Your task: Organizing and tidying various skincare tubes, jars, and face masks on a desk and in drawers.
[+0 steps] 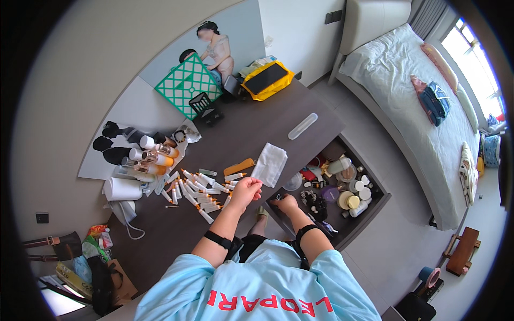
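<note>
My left hand point(247, 193) is closed in a pinch at the near corner of a folded white cloth or wipe point(270, 163) above the dark desk. My right hand point(286, 204) is over the near left corner of an open drawer point(375, 202). Its fingers are curled round a small dark item, too small to name. Jars, bottles and compacts fill the drawer, among them a purple round container point(330, 193) and a clear round lid point(293, 182). Left of my left hand lie several small white tubes point(196, 188) with orange tips, beside an orange-brown flat case point(239, 166).
A yellow wipes pack point(267, 80) and a green-white lattice panel point(188, 85) stand at the desk's back. Bottles point(152, 158) and a white cylinder point(123, 189) crowd its left side. A long clear case point(303, 126) lies far right. Beyond is a bed point(385, 64).
</note>
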`<state>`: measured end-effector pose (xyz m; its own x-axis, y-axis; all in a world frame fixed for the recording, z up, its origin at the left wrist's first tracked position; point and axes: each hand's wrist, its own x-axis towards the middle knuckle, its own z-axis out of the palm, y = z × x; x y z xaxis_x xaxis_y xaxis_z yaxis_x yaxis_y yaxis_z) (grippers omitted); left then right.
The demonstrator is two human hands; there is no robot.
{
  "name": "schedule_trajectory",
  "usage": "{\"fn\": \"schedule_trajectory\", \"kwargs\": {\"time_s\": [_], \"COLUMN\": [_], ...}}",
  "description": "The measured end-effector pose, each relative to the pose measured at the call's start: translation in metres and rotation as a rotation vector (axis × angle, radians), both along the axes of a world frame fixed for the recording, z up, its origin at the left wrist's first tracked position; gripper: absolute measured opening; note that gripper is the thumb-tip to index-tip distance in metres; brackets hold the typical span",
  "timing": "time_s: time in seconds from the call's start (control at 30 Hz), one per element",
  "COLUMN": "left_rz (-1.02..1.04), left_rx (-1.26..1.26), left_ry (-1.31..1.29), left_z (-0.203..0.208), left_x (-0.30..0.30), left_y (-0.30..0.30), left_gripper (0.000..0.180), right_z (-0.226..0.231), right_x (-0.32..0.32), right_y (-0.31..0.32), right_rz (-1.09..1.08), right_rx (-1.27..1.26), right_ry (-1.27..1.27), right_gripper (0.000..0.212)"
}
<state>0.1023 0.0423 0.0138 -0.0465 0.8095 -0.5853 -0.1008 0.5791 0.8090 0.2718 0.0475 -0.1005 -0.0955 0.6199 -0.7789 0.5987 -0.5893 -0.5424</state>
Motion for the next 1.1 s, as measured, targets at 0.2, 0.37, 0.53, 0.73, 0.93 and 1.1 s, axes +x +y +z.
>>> {"fn": "schedule_trajectory", "kwargs": {"time_s": [0.2,0.37,0.53,0.73,0.93,1.1], "left_rz": [0.058,0.04,0.003,-0.008,-0.012,0.016], "left_rx": [-0.052,-0.057,-0.065,-0.071,-0.087,-0.103], "left_ry": [-0.035,-0.032,-0.05,-0.068,-0.049,-0.043], "left_z": [-0.002,-0.003,-0.003,-0.005,-0.008,-0.009], "left_x": [-0.013,-0.012,0.002,0.004,0.004,0.0], "left_y": [-0.017,-0.015,-0.006,-0.003,-0.008,-0.017], "left_gripper": [0.011,0.011,0.01,0.01,0.01,0.011], "right_z": [-0.012,-0.007,-0.014,-0.001,-0.014,-0.013], "right_x": [-0.023,-0.025,0.0,0.017,0.027,-0.001], "right_y": [0.003,-0.002,-0.006,-0.019,-0.028,-0.016], "right_rz": [0.098,0.149,0.019,0.011,-0.023,0.126], "right_rx": [0.181,0.438,0.357,0.481,0.247,0.195], "right_ry": [0.006,0.063,0.17,-0.069,-0.136,-0.107], "right_gripper": [0.048,0.044,0.043,0.04,0.061,0.069]}}
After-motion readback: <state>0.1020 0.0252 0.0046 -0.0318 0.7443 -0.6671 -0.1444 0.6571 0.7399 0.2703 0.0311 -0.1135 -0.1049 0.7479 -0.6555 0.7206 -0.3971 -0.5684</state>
